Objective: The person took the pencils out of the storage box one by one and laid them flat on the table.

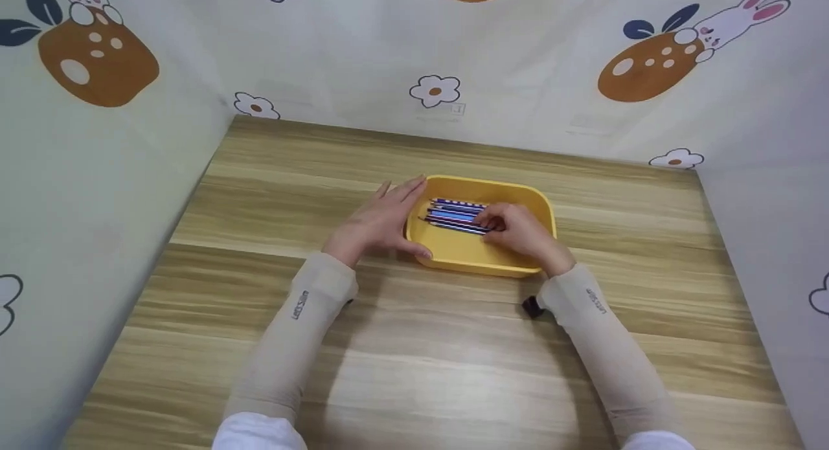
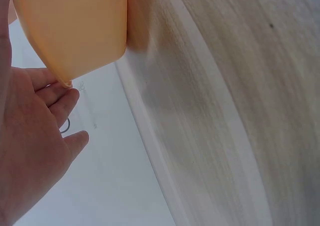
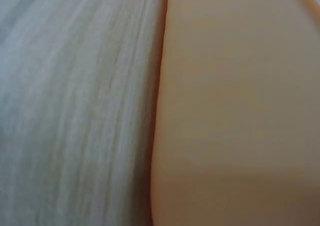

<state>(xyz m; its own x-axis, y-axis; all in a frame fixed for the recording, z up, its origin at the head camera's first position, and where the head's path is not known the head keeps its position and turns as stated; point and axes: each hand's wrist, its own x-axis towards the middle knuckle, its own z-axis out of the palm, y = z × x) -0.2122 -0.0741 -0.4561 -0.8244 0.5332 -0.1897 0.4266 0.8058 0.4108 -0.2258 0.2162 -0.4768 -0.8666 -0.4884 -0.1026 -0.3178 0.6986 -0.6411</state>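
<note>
A yellow plastic bin (image 1: 479, 264) stands on the wooden table, holding several striped blue and white pencils (image 1: 453, 218) laid side by side, points to the left. Spread along the bin's left end, my left hand (image 1: 382, 222) has its fingertips at the far corner and its thumb at the near one. The left wrist view shows fingers (image 2: 65, 106) against the rim. My right hand (image 1: 518, 230) reaches into the bin and pinches at the right ends of the pencils, which its fingers partly hide. In the right wrist view only the bin's side wall (image 3: 235, 96) and the table show.
Wood-grain table surface (image 1: 414, 359) surrounds the bin. A pale curtain (image 1: 363, 61) printed with flowers, rabbits and oranges borders the table at the back and on both sides. A small black object (image 1: 533, 307) sits at the right wrist, by the sleeve cuff.
</note>
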